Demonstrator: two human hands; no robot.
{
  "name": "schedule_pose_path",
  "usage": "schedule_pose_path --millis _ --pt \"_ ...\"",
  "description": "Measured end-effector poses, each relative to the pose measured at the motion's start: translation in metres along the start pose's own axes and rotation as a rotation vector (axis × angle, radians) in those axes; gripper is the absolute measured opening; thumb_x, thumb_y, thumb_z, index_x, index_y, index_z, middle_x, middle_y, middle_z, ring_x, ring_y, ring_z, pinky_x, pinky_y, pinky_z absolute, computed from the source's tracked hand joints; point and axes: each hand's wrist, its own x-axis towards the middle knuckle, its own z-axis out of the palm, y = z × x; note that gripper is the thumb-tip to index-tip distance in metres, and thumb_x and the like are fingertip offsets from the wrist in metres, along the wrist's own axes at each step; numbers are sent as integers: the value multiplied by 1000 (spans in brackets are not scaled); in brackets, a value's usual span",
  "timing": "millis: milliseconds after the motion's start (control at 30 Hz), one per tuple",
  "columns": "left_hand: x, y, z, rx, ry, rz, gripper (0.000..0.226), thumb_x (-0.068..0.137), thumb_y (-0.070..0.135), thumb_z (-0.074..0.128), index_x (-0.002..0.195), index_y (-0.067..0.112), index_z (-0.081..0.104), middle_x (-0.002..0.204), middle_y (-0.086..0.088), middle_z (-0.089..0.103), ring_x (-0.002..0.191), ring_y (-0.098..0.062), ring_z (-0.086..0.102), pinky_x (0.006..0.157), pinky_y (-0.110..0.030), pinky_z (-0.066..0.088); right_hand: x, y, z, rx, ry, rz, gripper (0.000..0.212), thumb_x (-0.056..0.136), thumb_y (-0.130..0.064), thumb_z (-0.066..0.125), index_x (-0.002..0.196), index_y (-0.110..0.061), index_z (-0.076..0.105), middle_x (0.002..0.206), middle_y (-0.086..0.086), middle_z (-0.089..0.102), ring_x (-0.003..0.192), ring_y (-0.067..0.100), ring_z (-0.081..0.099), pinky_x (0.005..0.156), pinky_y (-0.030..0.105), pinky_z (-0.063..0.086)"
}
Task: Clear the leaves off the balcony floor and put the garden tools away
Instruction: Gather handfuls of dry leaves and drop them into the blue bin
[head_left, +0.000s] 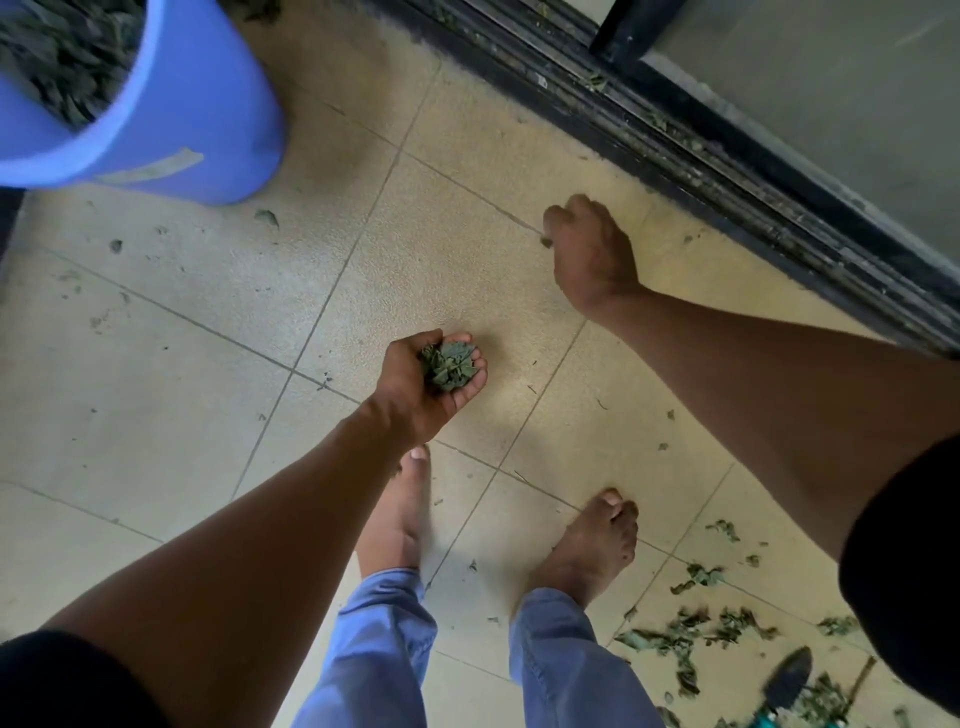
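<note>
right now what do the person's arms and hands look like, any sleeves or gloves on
Both hands are bare, with no gloves, rings or watch visible: the left hand and the right hand. The forearms are uncovered too. Short black sleeves show only at the frame's lower corners, ending above the elbows.

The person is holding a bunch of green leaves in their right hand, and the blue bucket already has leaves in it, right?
Not quite. The head view shows the bunch of green leaves cupped in the left hand, not the right. The right hand is down near the floor by the door track. The blue bucket does already have leaves in it.
</note>
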Motion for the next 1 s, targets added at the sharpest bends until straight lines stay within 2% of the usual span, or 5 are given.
schedule_pose_path --millis 300,433,533,700,1000 --pt "-48 -6 1 -10 44 -1 45 102 24 45 75 4 75 81 -15 70 74 -26 69 75 -37 60 -97 -82 -58 744 58 178 16 88 -4 70 99 -15 72 96 -1 73 83 10 68 70 31 61" --pt "-85 -11 15 69 -12 9 53 103 19 37 64 6 72 67 -10 68 58 -19 68 53 -24 56 -157 -126 -96 697 86 93 16 83 -8 68 96 -18 70 93 -1 65 86 18 61 73 35 53" --pt "-115 -20 23 117 -66 -9 52 102 23 37 63 7 67 66 -10 63 60 -21 65 64 -27 52 -191 -139 -107 617 57 128 25 84 -10 63 106 -17 71 103 2 63 98 25 59 78 42 54" --pt "-151 -39 28 194 -59 -32 35 102 26 41 87 6 65 77 -11 68 66 -23 70 73 -33 54 -245 -148 -131 682 212 372 30 91 -14 54 115 -23 69 107 -1 61 101 23 59 78 40 53" --pt "-189 -98 28 444 -17 -143 30 99 20 47 85 2 66 79 -14 65 74 -27 65 70 -36 62 -370 -143 -127 897 401 926 24 87 -4 58 96 -26 64 95 -10 64 80 10 61 73 36 53"
